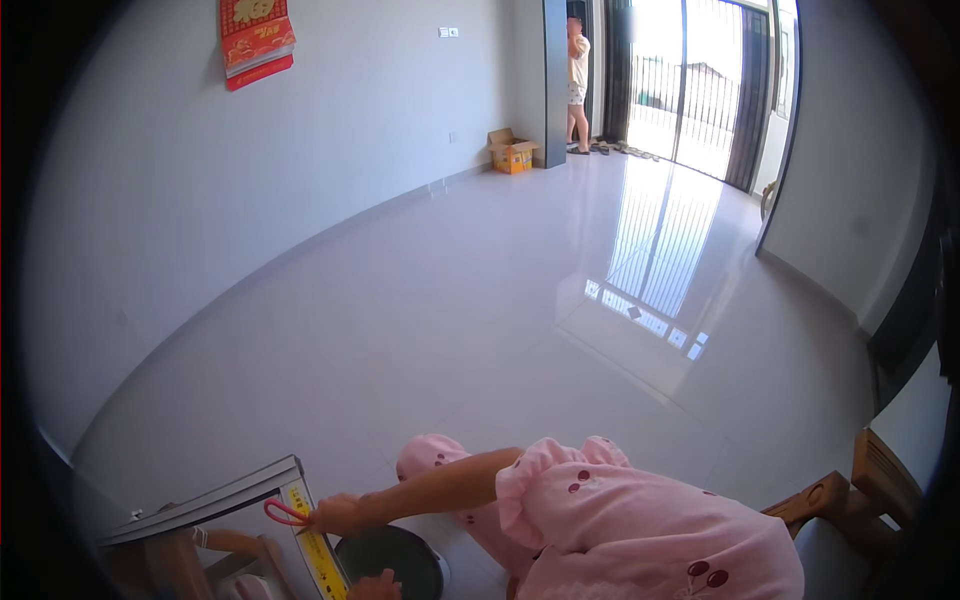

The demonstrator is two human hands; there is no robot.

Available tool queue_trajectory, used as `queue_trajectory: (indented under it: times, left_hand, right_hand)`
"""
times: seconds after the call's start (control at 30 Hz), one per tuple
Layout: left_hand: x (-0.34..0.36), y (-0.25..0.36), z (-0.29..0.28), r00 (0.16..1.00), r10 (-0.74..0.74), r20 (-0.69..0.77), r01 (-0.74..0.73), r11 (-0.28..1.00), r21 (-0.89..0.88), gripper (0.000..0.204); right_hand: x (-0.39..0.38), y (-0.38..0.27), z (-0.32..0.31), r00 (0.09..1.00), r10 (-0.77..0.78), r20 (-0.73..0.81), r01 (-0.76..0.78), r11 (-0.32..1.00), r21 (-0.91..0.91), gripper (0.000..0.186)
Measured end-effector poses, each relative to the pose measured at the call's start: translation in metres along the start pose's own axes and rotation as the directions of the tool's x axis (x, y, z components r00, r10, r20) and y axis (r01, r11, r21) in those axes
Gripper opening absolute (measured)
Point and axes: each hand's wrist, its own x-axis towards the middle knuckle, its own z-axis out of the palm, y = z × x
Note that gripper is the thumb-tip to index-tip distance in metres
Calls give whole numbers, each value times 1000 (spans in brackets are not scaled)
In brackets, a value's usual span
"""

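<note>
My right hand [340,514], on an arm in a pink ruffled sleeve [590,490] printed with cherries, is closed on a thing with a thin red loop [286,512]; the rest of it is hidden in the fist. This hand is over the edge of a glass-topped table [215,495] with a grey rim. A yellow printed strip [318,555] runs along that edge. At the bottom of the view only part of my left hand [376,587] shows, beside the yellow strip; whether it holds anything is cut off. A pink-clad knee [430,455] is behind the right forearm.
A dark round-topped object [400,562] stands on the floor beside the table. Wooden furniture [225,545] shows under the glass, and more wooden chair parts [850,495] are at right. Far off are an open carton [513,153], a standing person [578,85] and a barred door [690,85].
</note>
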Motion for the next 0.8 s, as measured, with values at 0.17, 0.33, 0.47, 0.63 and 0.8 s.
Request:
queue_trajectory:
  times: [0.17,0.33,0.47,0.63,0.8]
  left_hand:
    - [29,22,-19,996,22,84,-18,999,-45,23]
    - [4,8,-8,996,-52,70,50,998,28,24]
    - [4,4,1,1000,-24,0,24,1000,3,24]
    - [5,6,-1,999,-25,-21,25,1000,-15,23]
    - [5,-3,8,999,15,-41,-17,999,-51,23]
  right_hand:
    - [-11,23,-11,997,-61,-41,53,981,-189,27]
    - [-9,10,-6,993,-96,-71,83,984,-157,27]
    - [-11,11,-8,997,-56,-55,48,988,-150,29]
    - [-12,11,-10,998,-37,-44,33,995,-95,32]
    - [-10,10,-8,999,0,-32,-2,996,-90,34]
